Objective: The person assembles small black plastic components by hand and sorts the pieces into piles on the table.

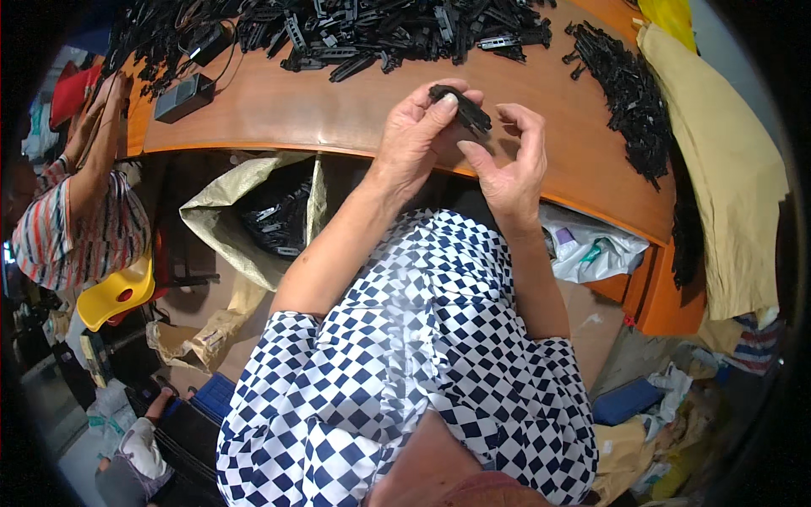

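Note:
Between the thumb and fingers of my left hand [414, 127] is a small black plastic part [470, 112], tilted down to the right above the table's near edge. My right hand [517, 156] is raised just to its right, thumb and fingers curved apart with nothing between them. Beyond both hands a large heap of similar black parts [355, 38] covers the far side of the brown wooden table [312, 110]. A second pile of black parts [621, 101] lies at the table's right end. The exact kind of part is too small to make out.
A black box-shaped device [184, 97] with a cable sits at the table's left. Below the edge an open woven sack [221, 203] holds more black parts. White plastic bags [596, 249] lie under the table. At far left another person [80, 220] works near a yellow stool [118, 291].

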`<state>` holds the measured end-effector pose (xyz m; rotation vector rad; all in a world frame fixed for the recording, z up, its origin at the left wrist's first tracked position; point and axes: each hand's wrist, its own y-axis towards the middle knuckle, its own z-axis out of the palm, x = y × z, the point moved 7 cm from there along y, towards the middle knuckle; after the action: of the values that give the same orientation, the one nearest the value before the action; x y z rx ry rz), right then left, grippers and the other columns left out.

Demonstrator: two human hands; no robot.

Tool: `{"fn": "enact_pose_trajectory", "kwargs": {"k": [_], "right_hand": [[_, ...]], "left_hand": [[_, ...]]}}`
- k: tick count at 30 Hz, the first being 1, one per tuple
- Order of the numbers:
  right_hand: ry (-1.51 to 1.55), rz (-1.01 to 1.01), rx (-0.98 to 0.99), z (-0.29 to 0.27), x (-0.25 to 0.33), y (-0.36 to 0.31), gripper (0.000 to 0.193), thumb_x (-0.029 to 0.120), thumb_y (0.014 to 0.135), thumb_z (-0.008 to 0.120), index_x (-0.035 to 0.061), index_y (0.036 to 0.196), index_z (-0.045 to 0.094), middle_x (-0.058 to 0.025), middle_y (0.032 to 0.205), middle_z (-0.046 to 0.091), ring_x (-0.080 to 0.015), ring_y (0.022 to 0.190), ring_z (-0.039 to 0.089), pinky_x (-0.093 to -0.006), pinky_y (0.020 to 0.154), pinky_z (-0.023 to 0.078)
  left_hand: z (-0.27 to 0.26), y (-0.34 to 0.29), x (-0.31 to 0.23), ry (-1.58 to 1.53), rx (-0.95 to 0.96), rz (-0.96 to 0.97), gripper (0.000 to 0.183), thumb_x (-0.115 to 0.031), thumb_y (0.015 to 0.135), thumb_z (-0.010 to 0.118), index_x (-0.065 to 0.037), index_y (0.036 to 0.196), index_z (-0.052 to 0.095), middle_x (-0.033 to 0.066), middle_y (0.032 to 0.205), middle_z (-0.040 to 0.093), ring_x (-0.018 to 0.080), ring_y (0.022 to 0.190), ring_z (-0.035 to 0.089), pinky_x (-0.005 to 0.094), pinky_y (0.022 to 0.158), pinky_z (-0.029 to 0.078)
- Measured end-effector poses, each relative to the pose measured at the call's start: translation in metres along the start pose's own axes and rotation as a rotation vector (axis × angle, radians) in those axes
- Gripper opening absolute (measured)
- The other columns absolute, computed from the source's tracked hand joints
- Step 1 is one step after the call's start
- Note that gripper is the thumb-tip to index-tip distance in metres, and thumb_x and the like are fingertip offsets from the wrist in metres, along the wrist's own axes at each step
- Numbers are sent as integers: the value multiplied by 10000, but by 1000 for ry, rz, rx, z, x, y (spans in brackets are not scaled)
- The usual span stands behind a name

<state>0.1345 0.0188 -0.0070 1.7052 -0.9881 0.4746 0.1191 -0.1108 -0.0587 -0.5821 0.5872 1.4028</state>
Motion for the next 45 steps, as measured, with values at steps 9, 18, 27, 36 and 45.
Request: {"fn": "enact_pose_trajectory", "kwargs": {"k": [9,18,27,36,45], "right_hand": [[276,288,268,17,-2,2,370,179,797,739,-12,1060,563,-147,932,667,-203,829,675,-294,682,541],[109,50,136,14,7,-5,255,68,791,706,-12,999,583,-151,818,659,-237,690,677,-313,586,533],[-4,142,257,8,-12,0,231,119,802,699,4,974,596,-153,809,652,-236,620,650,-309,539,496],[-545,-157,297,-76,-67,39,176,59,806,610,54,981,591,-110,889,594,-266,801,602,-345,669,498],[-979,-238,482,-116,-153,82,281,32,818,541,110,1085,586,-84,999,523,-266,925,522,-381,769,442]], "left_hand": [[10,-11,-16,88,159,84,282,-110,890,607,-2,1143,546,146,1136,608,220,1002,616,353,889,525],[3,-14,-4,38,221,69,290,-123,877,630,-16,1134,547,151,1106,623,230,1018,612,392,889,527],[11,-4,12,-77,164,-92,365,-241,896,616,-48,1180,493,198,1165,581,272,1083,574,429,900,505],[-8,-10,15,27,-26,-232,173,-226,935,554,-54,938,536,109,834,620,248,779,645,368,745,533],[10,-18,28,299,70,-379,77,-117,915,542,-63,867,518,93,830,583,174,744,573,309,708,481]]}}
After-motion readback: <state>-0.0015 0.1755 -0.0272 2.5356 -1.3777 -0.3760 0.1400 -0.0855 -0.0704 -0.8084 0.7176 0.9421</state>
